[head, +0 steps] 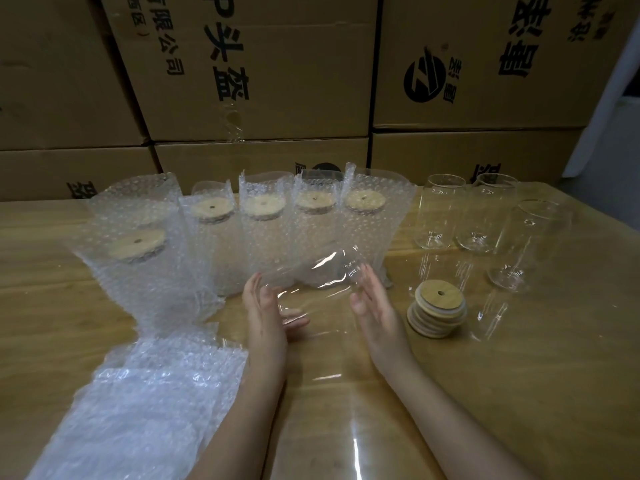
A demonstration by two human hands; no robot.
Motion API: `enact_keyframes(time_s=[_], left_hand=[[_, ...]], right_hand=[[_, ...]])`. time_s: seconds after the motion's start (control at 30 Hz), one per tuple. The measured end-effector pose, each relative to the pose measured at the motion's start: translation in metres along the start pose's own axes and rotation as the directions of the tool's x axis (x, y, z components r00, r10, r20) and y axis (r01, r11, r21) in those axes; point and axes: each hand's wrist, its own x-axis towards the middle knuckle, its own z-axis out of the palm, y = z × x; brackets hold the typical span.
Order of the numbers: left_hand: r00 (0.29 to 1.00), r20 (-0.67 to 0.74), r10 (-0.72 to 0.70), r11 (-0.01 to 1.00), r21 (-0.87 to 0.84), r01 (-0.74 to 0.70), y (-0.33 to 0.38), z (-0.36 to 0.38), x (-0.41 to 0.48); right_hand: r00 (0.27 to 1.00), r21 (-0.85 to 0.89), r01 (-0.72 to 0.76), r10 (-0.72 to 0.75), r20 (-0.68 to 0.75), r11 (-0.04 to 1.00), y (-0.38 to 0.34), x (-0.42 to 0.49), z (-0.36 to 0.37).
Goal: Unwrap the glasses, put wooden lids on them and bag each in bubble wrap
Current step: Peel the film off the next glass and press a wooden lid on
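I hold a clear glass (313, 275) on its side above the table, between my two hands. My left hand (265, 306) presses one end with straight fingers, its thumb under the glass. My right hand (372, 299) lies flat against the other end. A stack of round wooden lids (438, 311) with centre holes sits just right of my right hand. Behind the glass stand several lidded glasses in bubble wrap bags (263, 216). Three bare glasses (474, 216) stand at the back right. A pile of flat bubble wrap bags (145, 393) lies at the lower left.
The wooden table (554, 358) has a glossy clear film over it. Stacked cardboard boxes (277, 81) form a wall right behind the table.
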Motion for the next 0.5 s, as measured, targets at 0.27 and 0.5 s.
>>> enact_keyframes(time_s=[0.27, 0.5], left_hand=[[0.997, -0.040, 0.072, 0.992, 0.108, -0.067, 0.0015, -0.0014, -0.0035], [0.992, 0.042, 0.121, 0.981, 0.146, -0.126, -0.0006, -0.0013, -0.0063]], right_hand=[[0.986, -0.266, 0.154, -0.163, -0.014, 0.952, -0.0044, -0.0049, 0.0005], [0.957, -0.335, 0.255, -0.287, -0.048, 0.907, -0.0079, -0.0043, -0.0047]])
